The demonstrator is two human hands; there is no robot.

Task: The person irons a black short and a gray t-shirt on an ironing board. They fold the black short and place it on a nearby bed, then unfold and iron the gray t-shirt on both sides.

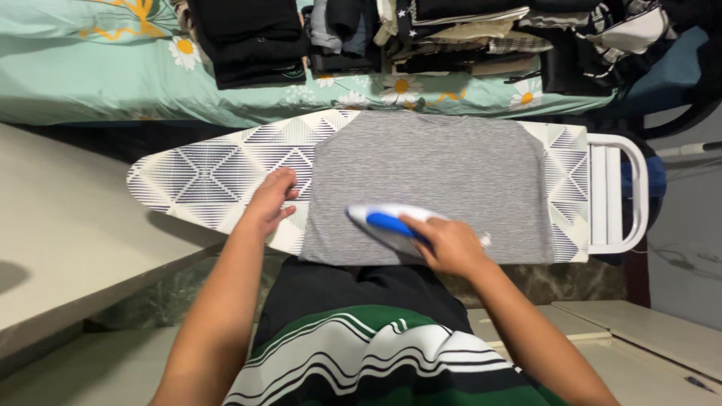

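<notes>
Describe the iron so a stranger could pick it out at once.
Find the long ironing board with the geometric cover, in front of the bed. A grey garment lies across it, and at its near edge sits the iron: white with a blue handle, gripped by the right hand.

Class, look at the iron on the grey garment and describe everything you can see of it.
The iron is white with a blue handle and looks like plastic. It lies soleplate down on the grey striped garment near the front edge of the ironing board, its pointed nose toward the board's narrow end. The right hand grips the back of its handle, hiding the rear. The left hand rests apart from it.
</notes>
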